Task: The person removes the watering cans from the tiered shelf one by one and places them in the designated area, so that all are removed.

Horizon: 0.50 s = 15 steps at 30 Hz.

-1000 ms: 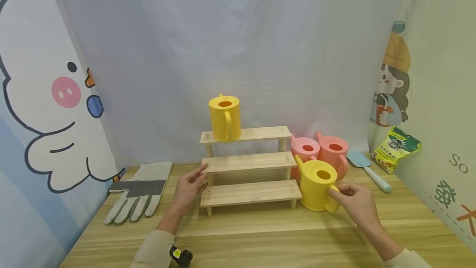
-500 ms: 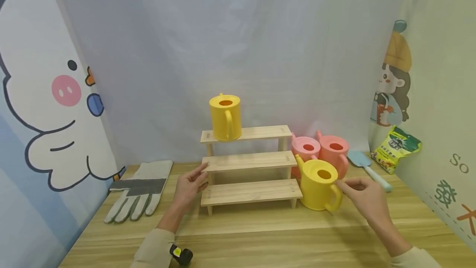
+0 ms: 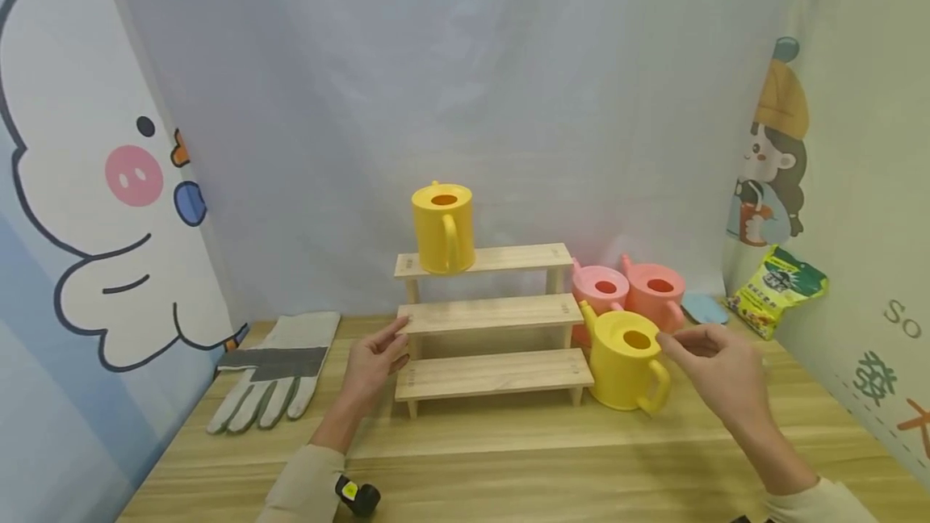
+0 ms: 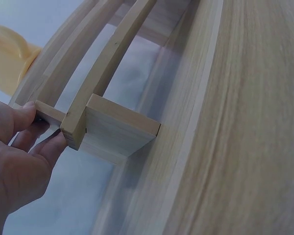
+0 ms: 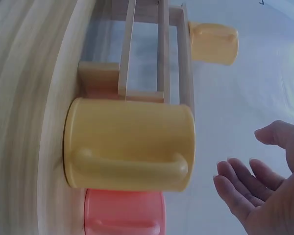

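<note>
A three-step wooden shelf (image 3: 494,375) stands on the table. My left hand (image 3: 370,366) holds the left end of its middle board, thumb on top and fingers curled underneath, as the left wrist view shows. One yellow watering can (image 3: 430,239) sits upright on the top step, towards the left. A second yellow watering can (image 3: 616,374) stands on the table against the shelf's right side, spout towards the back. Beside that can's rim my right hand (image 3: 722,374) hovers; the right wrist view shows its fingers (image 5: 242,183) apart and free of the can.
Behind the front yellow can stand a pink watering can (image 3: 590,287) and a coral one (image 3: 649,303). A blue trowel (image 3: 705,310), its handle hidden by my right hand, and a green-yellow packet (image 3: 773,293) lie farther right. Work gloves (image 3: 291,357) lie at the left.
My right hand has let go of the front yellow watering can's handle and moved up and right. The left hand keeps its hold on the shelf.
</note>
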Each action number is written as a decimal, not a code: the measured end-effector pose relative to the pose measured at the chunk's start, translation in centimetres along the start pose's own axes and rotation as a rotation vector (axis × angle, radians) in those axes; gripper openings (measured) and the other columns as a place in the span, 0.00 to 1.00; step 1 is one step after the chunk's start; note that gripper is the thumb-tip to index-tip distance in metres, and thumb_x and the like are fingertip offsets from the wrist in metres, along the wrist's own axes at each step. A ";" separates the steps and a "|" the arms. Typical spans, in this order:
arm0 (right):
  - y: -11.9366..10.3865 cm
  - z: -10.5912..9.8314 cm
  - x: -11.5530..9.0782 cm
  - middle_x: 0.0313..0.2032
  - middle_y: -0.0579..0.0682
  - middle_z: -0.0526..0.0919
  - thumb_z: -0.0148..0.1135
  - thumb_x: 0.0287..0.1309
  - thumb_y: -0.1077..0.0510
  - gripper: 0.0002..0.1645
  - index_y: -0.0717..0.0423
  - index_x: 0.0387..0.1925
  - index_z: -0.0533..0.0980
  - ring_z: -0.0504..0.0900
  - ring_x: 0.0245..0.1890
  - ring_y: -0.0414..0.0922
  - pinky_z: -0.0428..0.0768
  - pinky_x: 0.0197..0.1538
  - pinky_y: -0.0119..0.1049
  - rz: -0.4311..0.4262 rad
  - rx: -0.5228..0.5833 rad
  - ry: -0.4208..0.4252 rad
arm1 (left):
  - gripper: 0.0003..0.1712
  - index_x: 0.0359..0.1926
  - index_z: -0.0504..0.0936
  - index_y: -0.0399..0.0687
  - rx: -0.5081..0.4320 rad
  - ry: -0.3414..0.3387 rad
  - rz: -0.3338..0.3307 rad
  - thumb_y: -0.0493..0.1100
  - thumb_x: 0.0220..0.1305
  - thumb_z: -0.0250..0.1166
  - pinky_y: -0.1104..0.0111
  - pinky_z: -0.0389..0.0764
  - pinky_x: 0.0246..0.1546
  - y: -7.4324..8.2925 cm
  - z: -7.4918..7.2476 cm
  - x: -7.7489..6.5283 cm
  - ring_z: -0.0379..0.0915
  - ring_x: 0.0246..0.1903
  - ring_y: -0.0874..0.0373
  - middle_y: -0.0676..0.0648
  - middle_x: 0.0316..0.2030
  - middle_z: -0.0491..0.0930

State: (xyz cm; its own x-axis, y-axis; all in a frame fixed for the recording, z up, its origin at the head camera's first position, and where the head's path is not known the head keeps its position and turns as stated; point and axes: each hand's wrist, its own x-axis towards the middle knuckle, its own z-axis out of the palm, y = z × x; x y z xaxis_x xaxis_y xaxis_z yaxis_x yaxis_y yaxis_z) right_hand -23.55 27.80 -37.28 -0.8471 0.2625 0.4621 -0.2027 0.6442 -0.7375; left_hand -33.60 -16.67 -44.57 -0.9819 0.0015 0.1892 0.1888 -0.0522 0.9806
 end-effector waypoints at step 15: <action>-6.2 5.8 0.8 0.36 0.53 0.88 0.74 0.58 0.58 0.11 0.62 0.38 0.84 0.84 0.36 0.35 0.82 0.42 0.21 -0.224 0.229 -0.045 | 0.23 0.66 0.75 0.39 -0.002 -0.008 0.013 0.34 0.72 0.61 0.59 0.81 0.55 -0.1 0.0 0.1 0.75 0.48 0.54 0.43 0.44 0.76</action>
State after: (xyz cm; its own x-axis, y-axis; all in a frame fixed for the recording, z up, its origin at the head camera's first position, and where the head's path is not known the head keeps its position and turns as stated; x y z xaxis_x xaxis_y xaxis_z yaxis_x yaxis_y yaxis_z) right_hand -25.83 19.87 -35.14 -0.7886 0.0968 0.6073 -0.4880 0.5024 -0.7138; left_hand -33.67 -16.70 -44.63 -0.9794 0.0085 0.2018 0.2011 -0.0546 0.9780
